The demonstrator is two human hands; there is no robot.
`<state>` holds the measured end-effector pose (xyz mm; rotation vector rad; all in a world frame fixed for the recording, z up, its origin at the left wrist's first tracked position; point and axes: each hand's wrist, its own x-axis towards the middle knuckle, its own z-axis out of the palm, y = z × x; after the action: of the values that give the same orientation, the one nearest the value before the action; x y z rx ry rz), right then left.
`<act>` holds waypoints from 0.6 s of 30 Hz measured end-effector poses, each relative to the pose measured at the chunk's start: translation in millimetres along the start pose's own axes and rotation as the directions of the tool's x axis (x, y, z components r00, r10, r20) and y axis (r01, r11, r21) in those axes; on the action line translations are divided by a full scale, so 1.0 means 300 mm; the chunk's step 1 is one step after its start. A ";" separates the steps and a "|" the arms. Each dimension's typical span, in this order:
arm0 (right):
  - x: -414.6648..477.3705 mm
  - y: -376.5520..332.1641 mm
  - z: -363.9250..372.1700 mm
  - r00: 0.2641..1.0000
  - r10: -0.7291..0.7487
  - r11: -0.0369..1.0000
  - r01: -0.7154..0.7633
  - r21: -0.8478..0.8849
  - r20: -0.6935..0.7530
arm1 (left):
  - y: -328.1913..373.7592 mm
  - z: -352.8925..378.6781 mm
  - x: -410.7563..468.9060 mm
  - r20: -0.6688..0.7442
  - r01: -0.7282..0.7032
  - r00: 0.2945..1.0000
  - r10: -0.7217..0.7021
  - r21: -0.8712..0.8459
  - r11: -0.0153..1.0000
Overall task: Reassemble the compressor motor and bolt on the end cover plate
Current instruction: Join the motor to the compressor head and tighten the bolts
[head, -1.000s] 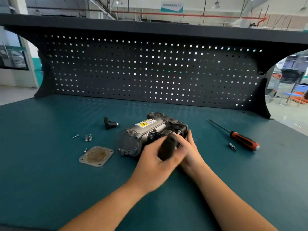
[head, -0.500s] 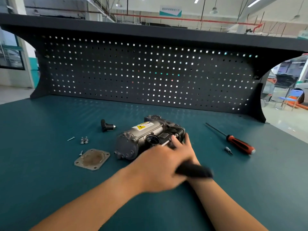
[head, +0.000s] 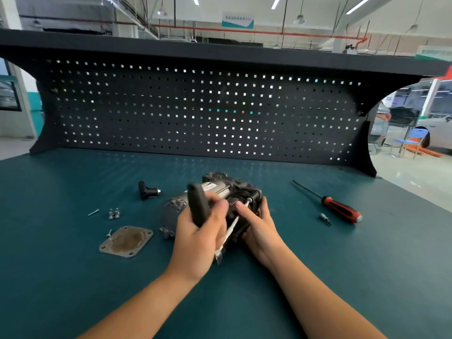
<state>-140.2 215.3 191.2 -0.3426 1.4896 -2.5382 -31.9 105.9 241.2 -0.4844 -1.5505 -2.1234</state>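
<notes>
Tightening, likely | left hand (head: 198, 241) fingers curled round ratchet (head: 197, 204) for leverage | right hand (head: 263, 233) fingers wrapped on compressor motor (head: 172, 212) at centre, steadying it | end cover plate (head: 126, 242) lies near-left, not yet bolted.

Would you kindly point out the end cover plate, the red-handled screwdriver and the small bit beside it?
end cover plate (head: 126, 242): head view, stained centre.
red-handled screwdriver (head: 328, 201): head view, handle near the shaft.
small bit (head: 324, 218): head view, mid-shaft.

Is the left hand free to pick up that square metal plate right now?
Likely not yet: the left hand grips a black tool handle. The plate lies on the bench to its left, nothing between them.
</notes>
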 end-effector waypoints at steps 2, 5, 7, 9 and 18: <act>0.003 0.000 0.000 1.000 0.005 1.000 -0.005 0.002 0.004 | 0.001 -0.028 0.030 -0.135 0.056 0.988 -0.076 -0.147 0.988; 0.009 0.004 -0.001 1.000 0.008 1.000 -0.008 0.010 -0.008 | 0.005 -0.068 0.070 -0.253 0.149 0.932 -0.258 -0.381 0.912; 0.010 0.004 -0.004 1.000 0.018 1.000 -0.018 0.009 -0.007 | 0.006 -0.063 0.065 -0.181 0.121 0.967 -0.178 -0.287 0.950; 0.010 0.002 -0.005 0.999 0.031 0.999 -0.030 0.017 -0.018 | 0.014 -0.032 0.043 0.074 -0.040 0.997 0.036 0.056 0.998; 0.001 0.003 0.007 0.998 0.017 1.000 -0.017 0.007 -0.058 | 0.017 0.024 0.019 0.840 -0.891 0.363 -0.403 0.440 0.115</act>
<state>-139.9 212.9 191.4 -0.2567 1.4971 -2.5600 -33.6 110.6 250.5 -1.3944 -2.5368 0.2353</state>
